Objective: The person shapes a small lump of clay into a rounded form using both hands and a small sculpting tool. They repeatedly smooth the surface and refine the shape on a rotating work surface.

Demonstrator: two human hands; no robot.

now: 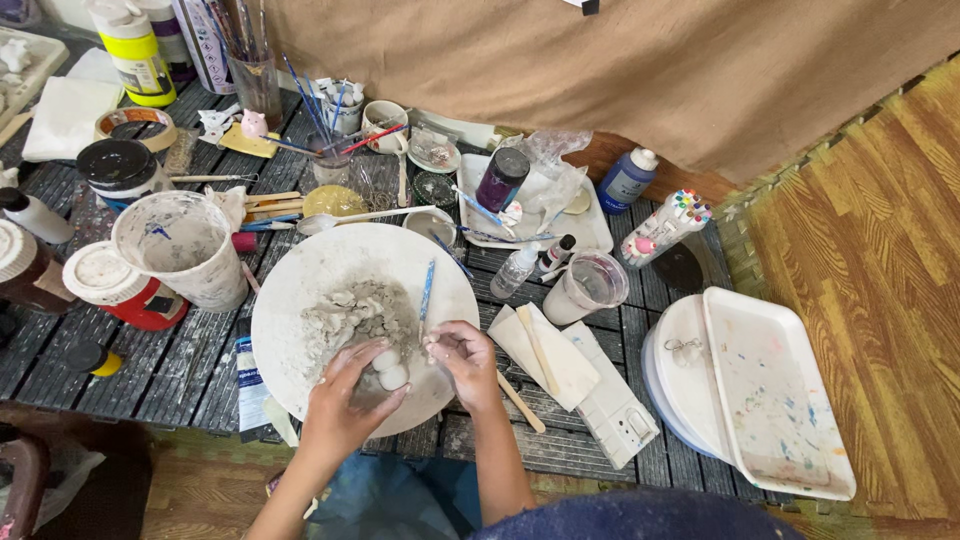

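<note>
On the round white board (pixel 300 300) at the table's near edge, the left hand (pixel 345 400) cups a small white clay figure (pixel 388 368) beside the grey clay heap (pixel 355 310) while the right hand (pixel 462 355) pinches a bit, best pressed on gently.

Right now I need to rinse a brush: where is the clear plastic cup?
In the head view, the clear plastic cup stands right of the round white board, beside the small dropper bottles.
</note>
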